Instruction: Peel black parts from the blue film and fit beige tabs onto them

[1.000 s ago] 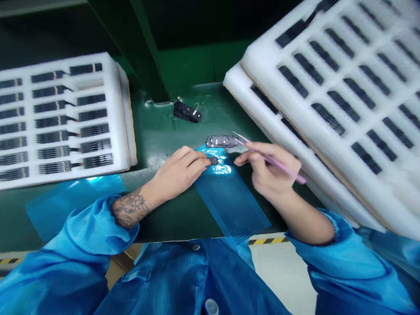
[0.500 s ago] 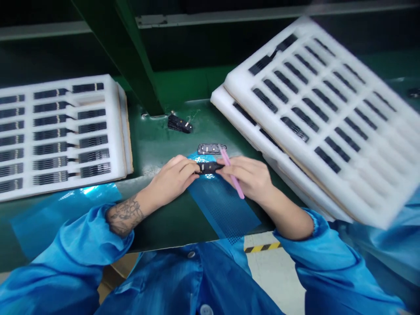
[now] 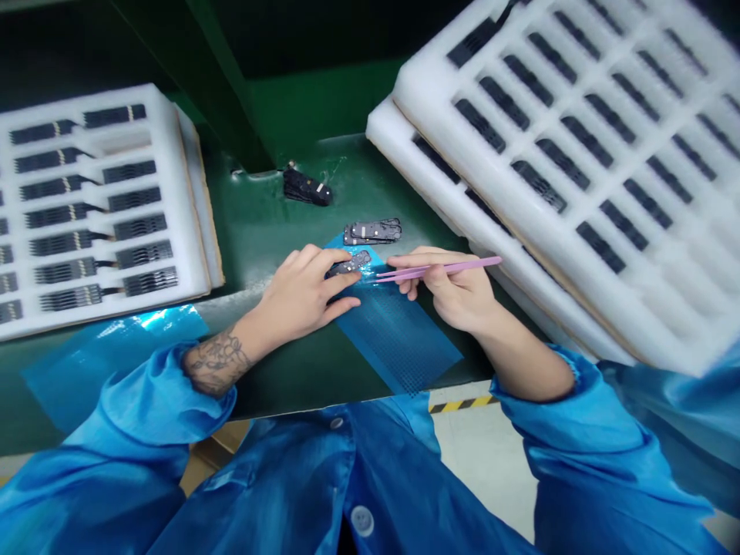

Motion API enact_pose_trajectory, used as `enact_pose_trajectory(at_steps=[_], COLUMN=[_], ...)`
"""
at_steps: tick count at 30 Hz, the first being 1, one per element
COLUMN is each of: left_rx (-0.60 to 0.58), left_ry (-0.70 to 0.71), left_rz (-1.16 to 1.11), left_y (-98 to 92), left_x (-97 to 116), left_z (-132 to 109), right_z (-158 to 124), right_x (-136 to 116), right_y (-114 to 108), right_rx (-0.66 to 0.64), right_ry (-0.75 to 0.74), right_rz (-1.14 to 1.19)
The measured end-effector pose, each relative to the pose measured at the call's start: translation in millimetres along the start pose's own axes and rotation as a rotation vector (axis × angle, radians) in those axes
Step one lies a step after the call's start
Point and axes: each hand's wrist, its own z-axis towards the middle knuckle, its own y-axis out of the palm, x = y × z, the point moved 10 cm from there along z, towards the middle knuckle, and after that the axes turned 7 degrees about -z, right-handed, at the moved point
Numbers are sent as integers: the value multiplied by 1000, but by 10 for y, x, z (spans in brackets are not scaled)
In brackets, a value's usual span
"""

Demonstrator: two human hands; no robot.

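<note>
**Pink tweezers held beside a small dark component**

The left hand's fingers (image 3: 317, 264) touch the lower-left end of the dark component (image 3: 352, 264); whether they grip it is hard to tell. Its long axis tilts up rightward on a blue perforated mat (image 3: 393, 339). The right hand (image 3: 454, 293) pinches pink tweezers (image 3: 439, 269), tips pointing left, just beside the component. A similar part (image 3: 373, 231) lies beyond on the green tabletop (image 3: 271, 208).

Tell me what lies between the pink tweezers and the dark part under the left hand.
Head view: a short stretch of blue perforated sheet lies between the tweezers and the dark part.
</note>
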Motion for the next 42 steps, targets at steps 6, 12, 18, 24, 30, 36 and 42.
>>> enact_pose_trajectory(at_steps=[6,12,18,24,30,36,42], left_rx=[34,66,52,60,33,31,72], left_ry=[-29,1,14,13,-16,-14,15], left_rz=[-14,1,26,39,12,15,26], left_y=[13,-16,1,0,28,35,-4], left_x=[16,57,72,80,52,49,74], left_z=[31,42,44,52,46,44,44], right_z=[69,41,30,27,41,39,40], right_x=[189,91,61,44,15,21,-1], right_y=[-9,-87,-24,-7,3,-1,-6], right_rx=[49,138,137,134,130,137,145], right_ry=[185,78,38,31,11,10,-6], right_rz=[10,-128,-218,-252,-255,-267,-269])
